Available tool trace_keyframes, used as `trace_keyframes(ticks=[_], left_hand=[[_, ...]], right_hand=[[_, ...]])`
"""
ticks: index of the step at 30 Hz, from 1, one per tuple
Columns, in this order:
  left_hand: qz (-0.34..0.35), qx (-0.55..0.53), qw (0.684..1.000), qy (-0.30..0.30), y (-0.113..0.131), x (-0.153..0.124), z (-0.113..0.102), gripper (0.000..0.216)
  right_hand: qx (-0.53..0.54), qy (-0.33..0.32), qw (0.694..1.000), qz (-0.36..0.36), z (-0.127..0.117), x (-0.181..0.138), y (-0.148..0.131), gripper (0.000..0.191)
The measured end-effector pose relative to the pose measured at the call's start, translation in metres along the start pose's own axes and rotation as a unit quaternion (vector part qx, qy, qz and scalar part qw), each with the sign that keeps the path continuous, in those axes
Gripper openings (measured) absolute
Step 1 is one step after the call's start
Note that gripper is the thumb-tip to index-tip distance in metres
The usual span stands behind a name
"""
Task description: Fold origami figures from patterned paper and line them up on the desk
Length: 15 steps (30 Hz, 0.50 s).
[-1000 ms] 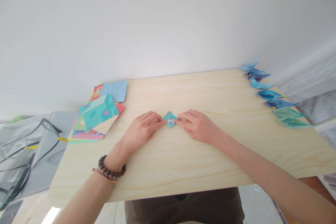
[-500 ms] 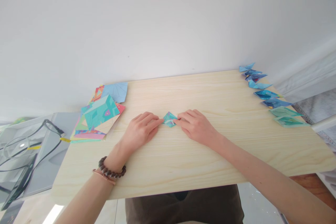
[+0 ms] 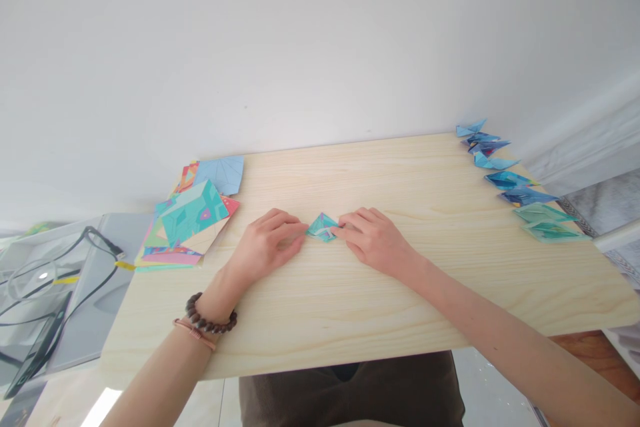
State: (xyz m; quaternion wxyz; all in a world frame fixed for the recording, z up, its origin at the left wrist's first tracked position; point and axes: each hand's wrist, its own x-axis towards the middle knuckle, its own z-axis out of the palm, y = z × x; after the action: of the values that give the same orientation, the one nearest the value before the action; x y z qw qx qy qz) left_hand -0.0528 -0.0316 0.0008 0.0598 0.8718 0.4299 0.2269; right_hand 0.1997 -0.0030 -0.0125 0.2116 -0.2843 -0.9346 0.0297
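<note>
A small diamond of folded teal origami paper [image 3: 323, 227] lies on the wooden table [image 3: 310, 307] between my hands. My left hand [image 3: 273, 243], with a beaded bracelet at its wrist, pinches the paper's left corner with thumb and forefinger. The fingertips of my right hand [image 3: 370, 237] are closed on the right corner and cover it. Most of the upper face of the paper, teal with white and purple print, shows between the fingers.
To the left is a pile of patterned paper sheets [image 3: 193, 217]. Several folded blue and green paper shapes [image 3: 520, 180] line the right edge. Beyond the table's left side, black cables [image 3: 90, 260] lie over a grey box. A white wall rises behind.
My left hand has shifted slightly left, and more of the paper's left corner now shows. My right hand stays almost where it was.
</note>
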Motion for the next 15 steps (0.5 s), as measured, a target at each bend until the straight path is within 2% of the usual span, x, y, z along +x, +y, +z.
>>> trace_keyframes(ticks=[6,11,15], left_hand=[[-0.045,-0.046,0.998,0.013,0.0,0.006,0.002,0.012],[-0.077,-0.048,0.996,-0.01,0.003,0.012,0.0,0.008],[-0.077,-0.049,0.996,-0.021,0.001,0.013,0.0,0.008]], right_hand=[[0.035,0.009,0.999,0.006,0.002,0.0,0.001,0.028],[0.088,0.028,0.995,0.039,0.003,0.005,0.002,0.023],[0.117,0.042,0.99,0.059,0.004,0.01,0.002,0.019]])
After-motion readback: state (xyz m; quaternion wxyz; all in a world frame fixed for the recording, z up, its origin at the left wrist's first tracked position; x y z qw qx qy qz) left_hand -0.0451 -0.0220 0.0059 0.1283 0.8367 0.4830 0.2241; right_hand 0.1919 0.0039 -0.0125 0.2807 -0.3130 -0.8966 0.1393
